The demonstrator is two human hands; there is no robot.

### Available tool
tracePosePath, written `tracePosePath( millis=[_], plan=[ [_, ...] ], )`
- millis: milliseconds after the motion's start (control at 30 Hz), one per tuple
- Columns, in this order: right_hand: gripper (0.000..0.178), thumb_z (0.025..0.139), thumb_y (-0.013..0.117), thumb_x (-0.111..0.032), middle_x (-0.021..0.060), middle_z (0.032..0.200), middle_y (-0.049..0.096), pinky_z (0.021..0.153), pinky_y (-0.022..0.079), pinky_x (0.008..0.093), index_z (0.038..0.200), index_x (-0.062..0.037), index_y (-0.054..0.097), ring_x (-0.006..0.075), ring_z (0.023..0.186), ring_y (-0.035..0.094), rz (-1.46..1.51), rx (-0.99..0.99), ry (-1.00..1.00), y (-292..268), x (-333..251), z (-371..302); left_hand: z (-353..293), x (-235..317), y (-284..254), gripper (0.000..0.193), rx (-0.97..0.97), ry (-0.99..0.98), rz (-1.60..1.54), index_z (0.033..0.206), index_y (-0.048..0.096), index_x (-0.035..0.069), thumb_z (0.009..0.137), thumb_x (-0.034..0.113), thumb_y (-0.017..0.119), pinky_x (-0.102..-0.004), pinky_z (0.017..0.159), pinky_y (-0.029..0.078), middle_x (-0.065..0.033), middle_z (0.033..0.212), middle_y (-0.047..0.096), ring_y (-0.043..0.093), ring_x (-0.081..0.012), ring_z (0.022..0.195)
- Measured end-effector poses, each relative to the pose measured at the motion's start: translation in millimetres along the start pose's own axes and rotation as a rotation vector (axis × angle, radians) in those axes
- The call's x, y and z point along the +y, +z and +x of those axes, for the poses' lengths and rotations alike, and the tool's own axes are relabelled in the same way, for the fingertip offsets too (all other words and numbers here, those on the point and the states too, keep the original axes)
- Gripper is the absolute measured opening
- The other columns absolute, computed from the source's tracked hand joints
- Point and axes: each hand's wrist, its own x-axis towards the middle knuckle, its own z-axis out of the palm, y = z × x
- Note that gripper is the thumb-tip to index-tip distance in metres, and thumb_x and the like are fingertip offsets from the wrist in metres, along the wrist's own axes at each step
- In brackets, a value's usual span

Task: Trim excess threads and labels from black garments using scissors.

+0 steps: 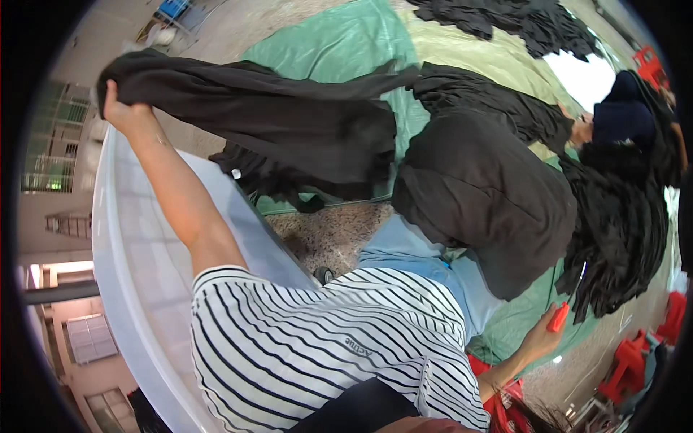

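Far out to the upper left, my left hand (128, 117) is closed on the end of a long piece of black cloth (289, 123), which stretches right toward my knees. More black cloth (491, 198) lies bunched over my lap, on top of blue trousers. At the lower right, my right hand (535, 340) is wrapped round a red-handled tool (557, 317) with a thin metal blade pointing up and away. I cannot make out the tool's exact kind. That hand is apart from the cloth, beside a heap of black cloth (621, 231).
A large white tub (108, 238) stands at my left. Green sheeting (332, 43) and yellow sheeting (476, 61) cover part of the speckled floor. Another person's hand (581, 131) touches black cloth at the right. Red stools (624, 368) stand at the lower right.
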Motion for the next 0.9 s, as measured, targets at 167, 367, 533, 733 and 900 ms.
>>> tracePosePath(
  millis=[167, 367, 533, 733, 900],
  plan=[
    [0.039, 0.09, 0.068, -0.038, 0.015, 0.088, 0.07, 0.071, 0.049, 0.0389, 0.113, -0.0062, 0.067, 0.0254, 0.077, 0.064, 0.025, 0.079, -0.057, 1, -12, -1, 52, 4, 35, 0.022, 0.036, 0.319, 0.095, 0.102, 0.062, -0.007, 0.081, -0.005, 0.068, -0.0469, 0.079, 0.059, -0.0169, 0.105, 0.066, 0.067, -0.0335, 0.087],
    [0.028, 0.087, 0.072, -0.03, 0.0163, 0.074, 0.065, 0.062, 0.048, 0.0377, 0.103, -0.0075, 0.068, 0.0268, 0.061, 0.059, 0.069, 0.097, -0.111, 8, -19, -5, -35, -122, 46, 0.033, -0.428, -0.029, 0.717, 0.109, 0.066, -0.006, 0.083, 0.012, 0.076, -0.0304, 0.085, 0.05, -0.0094, 0.105, 0.068, 0.065, -0.0188, 0.094],
    [0.031, 0.083, 0.074, -0.037, 0.02, 0.07, 0.065, 0.061, 0.048, 0.0442, 0.098, -0.0099, 0.068, 0.0411, 0.069, 0.064, -0.023, 0.036, 0.02, -2, -28, -8, -234, -208, 91, 0.023, -1.368, 0.064, 0.845, 0.109, 0.07, 0.003, 0.089, 0.014, 0.067, -0.0327, 0.096, 0.047, -0.0102, 0.111, 0.07, 0.064, -0.0207, 0.106],
    [0.034, 0.083, 0.072, -0.041, 0.0199, 0.067, 0.064, 0.06, 0.048, 0.0475, 0.091, -0.0085, 0.066, 0.0428, 0.067, 0.063, 0.001, -0.053, 0.026, -9, -41, -15, -471, -154, 205, 0.014, -1.623, 0.32, 0.104, 0.096, 0.07, 0.006, 0.083, 0.009, 0.069, -0.0374, 0.083, 0.052, -0.0103, 0.101, 0.067, 0.062, -0.0284, 0.095],
    [0.036, 0.083, 0.073, -0.042, 0.0177, 0.062, 0.062, 0.055, 0.047, 0.0475, 0.087, -0.0068, 0.064, 0.0413, 0.06, 0.062, 0.005, -0.136, -0.094, -27, -71, -13, -551, -135, 186, 0.029, -1.631, 0.571, 0.151, 0.105, 0.066, 0.005, 0.078, 0.016, 0.07, -0.0465, 0.093, 0.044, -0.0123, 0.11, 0.057, 0.053, -0.0306, 0.105]
  ],
)
